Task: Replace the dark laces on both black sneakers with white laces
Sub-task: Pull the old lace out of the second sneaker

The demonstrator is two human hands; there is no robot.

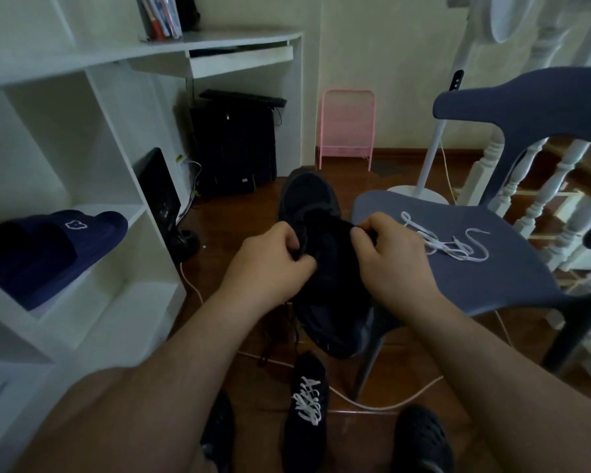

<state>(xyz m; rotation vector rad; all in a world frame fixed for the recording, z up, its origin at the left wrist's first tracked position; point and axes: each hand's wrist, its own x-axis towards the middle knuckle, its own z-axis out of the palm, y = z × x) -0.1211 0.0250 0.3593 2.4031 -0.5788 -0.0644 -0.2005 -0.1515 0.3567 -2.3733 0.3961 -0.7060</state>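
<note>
Above the floor, both hands' curled fingers (292, 242) pinch a black sneaker (331, 295); no writing readable.

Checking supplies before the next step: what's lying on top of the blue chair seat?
A loose white lace lies tangled on the blue chair seat. The right hand and the held black sneaker cover the seat's near-left corner, so anything there is hidden.

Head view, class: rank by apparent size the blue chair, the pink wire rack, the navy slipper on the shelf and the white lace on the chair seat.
1. blue chair
2. navy slipper, though it sits nearer the camera
3. pink wire rack
4. white lace
</note>
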